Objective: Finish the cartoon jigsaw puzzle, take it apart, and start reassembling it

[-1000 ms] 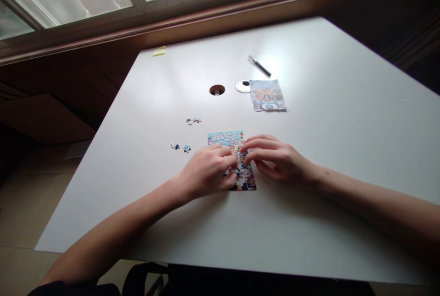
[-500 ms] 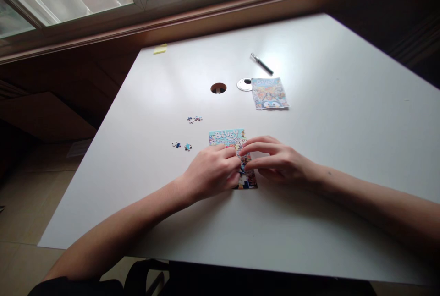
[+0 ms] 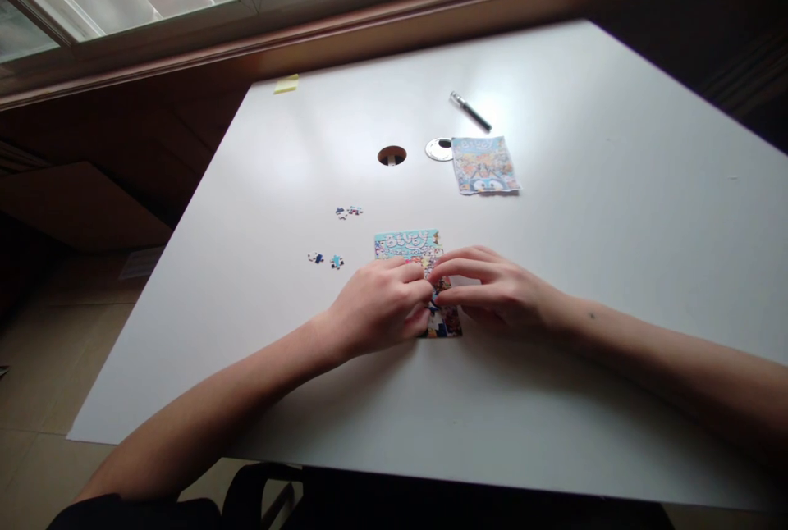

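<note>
A small, colourful jigsaw puzzle (image 3: 410, 241) lies on the white table, its titled top edge and lower right corner showing. My left hand (image 3: 385, 304) covers its left and middle part, fingers curled in and closed; what they hold, if anything, is hidden. From the other side my right hand (image 3: 498, 288) rests with its fingers apart, the tips on the puzzle's right part, close to my left fingers. Several loose puzzle pieces (image 3: 336, 262) sit to the left, and further loose pieces (image 3: 355, 210) lie a little beyond them.
A printed picture sheet (image 3: 486, 166) lies beyond my right hand, partly over a round metal cover (image 3: 438, 150). Nearby are a cable hole (image 3: 392, 156) and a dark pen (image 3: 471, 112). A yellow sticky note (image 3: 286, 84) is at the far left edge, below a window.
Both hands stay at the puzzle almost unmoved, apart from a slight shift of the right fingers. The view has tilted very slightly.
</note>
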`<state>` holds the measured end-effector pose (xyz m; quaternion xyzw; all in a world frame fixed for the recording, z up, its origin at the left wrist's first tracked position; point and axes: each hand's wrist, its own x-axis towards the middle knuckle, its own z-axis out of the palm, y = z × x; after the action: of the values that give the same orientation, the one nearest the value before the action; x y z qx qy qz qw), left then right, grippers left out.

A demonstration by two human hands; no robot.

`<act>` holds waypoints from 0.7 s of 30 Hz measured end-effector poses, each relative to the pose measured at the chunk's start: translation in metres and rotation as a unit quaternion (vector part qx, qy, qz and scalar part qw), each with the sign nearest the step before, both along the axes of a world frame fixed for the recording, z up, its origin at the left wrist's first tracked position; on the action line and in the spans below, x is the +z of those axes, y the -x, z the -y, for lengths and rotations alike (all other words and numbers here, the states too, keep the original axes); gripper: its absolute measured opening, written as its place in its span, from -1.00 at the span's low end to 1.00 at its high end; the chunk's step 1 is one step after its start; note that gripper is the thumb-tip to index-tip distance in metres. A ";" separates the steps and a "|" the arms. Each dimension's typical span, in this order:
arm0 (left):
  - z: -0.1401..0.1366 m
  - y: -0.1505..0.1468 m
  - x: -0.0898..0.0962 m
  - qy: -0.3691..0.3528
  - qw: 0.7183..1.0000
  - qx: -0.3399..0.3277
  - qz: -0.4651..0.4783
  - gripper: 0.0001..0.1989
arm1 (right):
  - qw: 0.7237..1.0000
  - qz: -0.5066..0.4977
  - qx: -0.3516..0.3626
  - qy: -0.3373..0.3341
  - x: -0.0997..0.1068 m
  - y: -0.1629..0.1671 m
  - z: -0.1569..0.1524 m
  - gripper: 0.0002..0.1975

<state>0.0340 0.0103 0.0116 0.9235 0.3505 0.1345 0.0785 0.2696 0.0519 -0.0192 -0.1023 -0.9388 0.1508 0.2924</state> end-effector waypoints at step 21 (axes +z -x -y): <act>0.027 -0.011 0.007 -0.116 0.986 -0.041 -0.113 -0.84 | 0.994 0.064 -0.030 -0.078 0.009 0.004 0.013 -0.80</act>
<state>0.0450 -0.0164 0.0182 0.9492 0.3009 0.0661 -0.0641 0.2656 0.0391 -0.0103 -0.1163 -0.9611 0.0612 0.2429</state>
